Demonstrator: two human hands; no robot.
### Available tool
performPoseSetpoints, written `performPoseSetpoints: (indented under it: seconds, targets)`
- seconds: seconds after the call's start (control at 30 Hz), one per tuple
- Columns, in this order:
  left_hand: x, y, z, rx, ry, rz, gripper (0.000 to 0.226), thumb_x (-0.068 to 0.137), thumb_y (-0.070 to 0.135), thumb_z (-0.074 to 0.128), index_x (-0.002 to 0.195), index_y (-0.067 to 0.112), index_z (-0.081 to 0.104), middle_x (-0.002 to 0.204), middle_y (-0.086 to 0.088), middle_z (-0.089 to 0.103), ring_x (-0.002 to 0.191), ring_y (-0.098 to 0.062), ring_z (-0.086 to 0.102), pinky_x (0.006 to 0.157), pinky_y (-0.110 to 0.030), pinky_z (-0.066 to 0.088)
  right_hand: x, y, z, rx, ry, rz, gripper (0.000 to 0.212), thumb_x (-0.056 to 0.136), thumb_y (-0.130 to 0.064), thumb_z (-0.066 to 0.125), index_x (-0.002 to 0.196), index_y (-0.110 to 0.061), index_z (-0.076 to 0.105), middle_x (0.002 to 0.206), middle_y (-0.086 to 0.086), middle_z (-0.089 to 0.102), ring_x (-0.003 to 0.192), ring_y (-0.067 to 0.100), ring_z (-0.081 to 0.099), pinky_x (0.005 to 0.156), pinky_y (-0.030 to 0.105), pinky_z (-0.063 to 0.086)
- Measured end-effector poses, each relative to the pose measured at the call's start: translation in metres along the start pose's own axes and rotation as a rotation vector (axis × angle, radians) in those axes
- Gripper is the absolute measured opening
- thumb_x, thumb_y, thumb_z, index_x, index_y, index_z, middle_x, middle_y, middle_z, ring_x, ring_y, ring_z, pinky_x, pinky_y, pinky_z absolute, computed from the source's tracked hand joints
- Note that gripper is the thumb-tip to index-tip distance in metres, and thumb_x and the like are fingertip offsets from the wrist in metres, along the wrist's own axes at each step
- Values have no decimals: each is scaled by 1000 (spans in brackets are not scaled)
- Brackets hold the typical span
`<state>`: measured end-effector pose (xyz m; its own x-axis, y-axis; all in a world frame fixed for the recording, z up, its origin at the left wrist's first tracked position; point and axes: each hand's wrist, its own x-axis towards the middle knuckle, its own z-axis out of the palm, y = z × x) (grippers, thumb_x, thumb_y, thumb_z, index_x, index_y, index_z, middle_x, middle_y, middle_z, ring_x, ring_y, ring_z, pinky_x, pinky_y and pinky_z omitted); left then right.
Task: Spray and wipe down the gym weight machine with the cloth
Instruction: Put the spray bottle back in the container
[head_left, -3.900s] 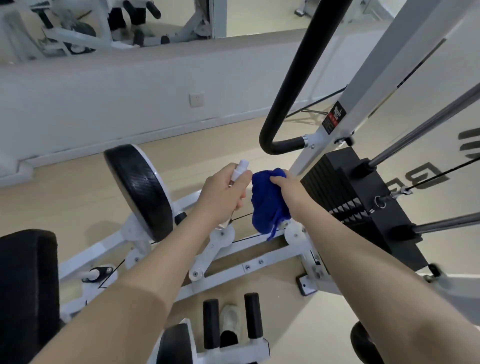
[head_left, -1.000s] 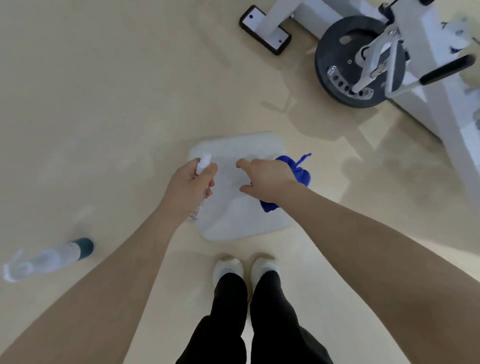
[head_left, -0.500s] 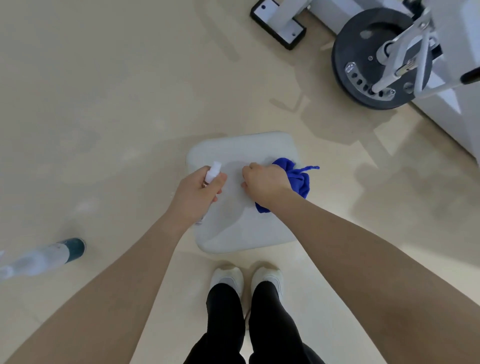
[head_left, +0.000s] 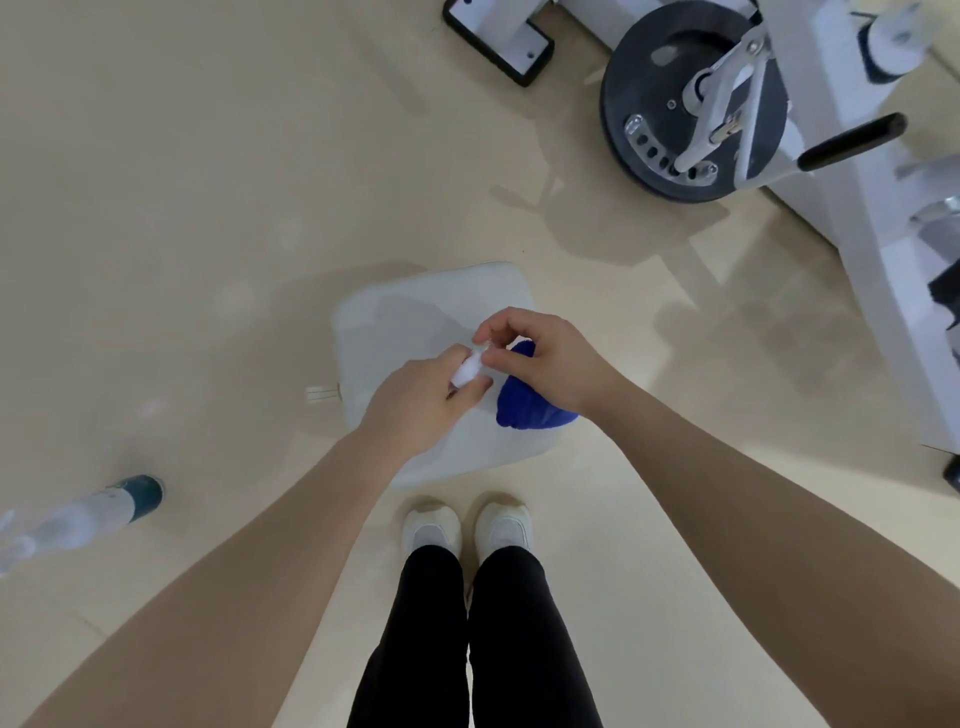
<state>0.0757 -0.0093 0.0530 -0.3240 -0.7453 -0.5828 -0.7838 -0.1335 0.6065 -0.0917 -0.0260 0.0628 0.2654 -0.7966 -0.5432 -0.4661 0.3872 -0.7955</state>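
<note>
My left hand (head_left: 421, 410) grips a small spray bottle (head_left: 467, 370) with a white top, most of it hidden in the fist. My right hand (head_left: 550, 364) holds the bunched blue cloth (head_left: 524, 415) under its palm, while its thumb and forefinger pinch the bottle's top. Both hands hover together over a white plastic container (head_left: 415, 317) on the floor. The white gym weight machine (head_left: 883, 291), with its black disc (head_left: 696, 98), stands at the upper right, apart from both hands.
A second spray bottle (head_left: 88, 517) with a dark teal base lies on the beige floor at the left. My white shoes (head_left: 467, 530) stand just behind the container. A black-capped machine foot (head_left: 498, 41) sits at the top.
I turned away from the machine and now look down at the floor. In the last second my right hand came over to the bottle and its fingertips closed on the top.
</note>
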Motion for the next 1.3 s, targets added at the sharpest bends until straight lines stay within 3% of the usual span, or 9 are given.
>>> performPoseSetpoints:
  seconds: [0.1, 0.23, 0.33, 0.53, 0.73, 0.83, 0.9, 1.03, 1.3]
  targets:
    - [2, 7, 4, 7, -31, 9, 25, 95, 40, 46, 96, 16, 47, 63, 1, 48, 58, -19, 48, 52, -28, 33, -4, -2, -9, -73, -51, -7, 15, 85, -9, 62, 86, -24, 63, 88, 0, 67, 85, 12, 60, 79, 21, 45]
    - [9, 11, 5, -40, -18, -14, 37, 91, 42, 53, 116, 15, 45, 83, -6, 62, 69, -21, 57, 60, -32, 43, -2, 3, -17, -83, -47, 15, 10, 84, -13, 65, 85, -23, 64, 79, -11, 65, 79, 7, 60, 80, 26, 48]
    - [14, 15, 9, -46, 52, 13, 37, 92, 41, 53, 112, 11, 45, 75, -7, 60, 59, -21, 54, 55, -35, 42, 4, 4, -21, -68, -45, 2, 7, 84, -15, 67, 84, -22, 65, 78, -14, 65, 78, 4, 61, 81, 24, 49]
    - [15, 20, 9, -178, 153, 28, 32, 94, 39, 46, 104, 8, 45, 76, -12, 63, 62, -30, 58, 60, -48, 49, 23, -9, -29, -155, -96, -11, 6, 86, -25, 65, 86, -19, 65, 84, -13, 64, 78, 0, 58, 73, 14, 46]
    - [16, 17, 14, -4, 134, 72, 38, 94, 36, 48, 117, 6, 42, 71, -5, 55, 59, -26, 51, 49, -31, 33, 20, -1, -27, -232, -118, 47, 15, 90, -32, 61, 86, -18, 64, 83, -10, 61, 79, 5, 55, 70, 13, 42]
    - [21, 11, 20, -24, 128, 60, 38, 94, 37, 48, 116, 7, 40, 72, -7, 56, 60, -26, 53, 50, -32, 34, 22, 2, -25, -293, -135, 39, 21, 90, -35, 60, 98, -16, 66, 93, -3, 66, 87, 10, 57, 76, 19, 44]
    - [30, 6, 27, -13, 145, -5, 31, 96, 35, 45, 112, 9, 40, 73, -2, 54, 59, -19, 50, 49, -30, 32, 23, 10, -19, -371, -69, 82, 38, 90, -42, 57, 119, -18, 59, 101, 2, 66, 94, 17, 58, 83, 30, 48]
    - [53, -13, 40, 281, 245, -103, 37, 98, 30, 41, 126, 5, 42, 114, -13, 47, 98, -28, 49, 64, -31, 36, 24, 36, -23, -301, 134, 257, 49, 94, -48, 47, 133, -19, 44, 104, 6, 65, 97, 22, 58, 84, 34, 47]
    - [70, -37, 59, 307, 321, -158, 37, 95, 27, 49, 127, 8, 49, 119, -18, 47, 110, -34, 41, 82, -39, 38, 21, 75, -40, -256, 208, 315, 38, 96, -39, 45, 128, -19, 49, 107, 5, 63, 95, 18, 53, 78, 27, 37]
